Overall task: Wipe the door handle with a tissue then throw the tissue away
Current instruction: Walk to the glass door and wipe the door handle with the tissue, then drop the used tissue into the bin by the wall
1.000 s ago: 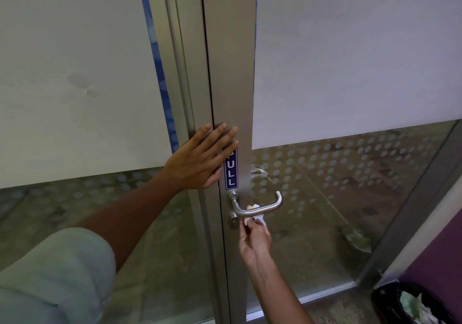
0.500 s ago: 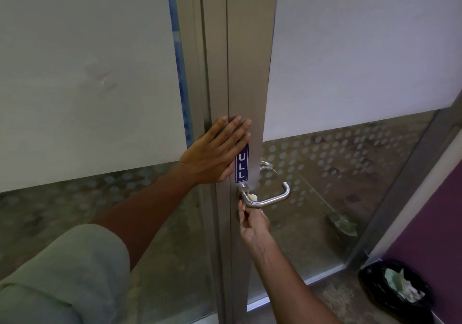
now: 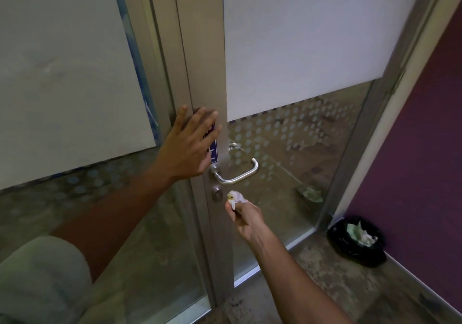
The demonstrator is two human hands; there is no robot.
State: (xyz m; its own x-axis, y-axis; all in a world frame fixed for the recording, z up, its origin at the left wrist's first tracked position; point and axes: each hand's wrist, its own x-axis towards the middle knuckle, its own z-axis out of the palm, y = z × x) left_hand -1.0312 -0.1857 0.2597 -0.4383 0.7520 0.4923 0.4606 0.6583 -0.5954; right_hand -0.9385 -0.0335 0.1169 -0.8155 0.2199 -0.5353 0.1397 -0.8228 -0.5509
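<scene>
Glass door [image 3: 287, 48]; left hand [image 3: 190, 146] flat, empty; right hand [image 3: 246, 217] pinches tissue [image 3: 235, 197] just below handle [image 3: 237, 175]; bin [image 3: 356, 241] lies rightward, nearer it.

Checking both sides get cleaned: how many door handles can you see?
2. One lever door handle on this side, above the tissue; a second handle shows through the glass, partly hidden by the frame.

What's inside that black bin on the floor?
The black bin has a black liner and holds crumpled paper, pale green and white, piled near the top. Anything beneath that paper is covered, so it cannot be seen.
</scene>
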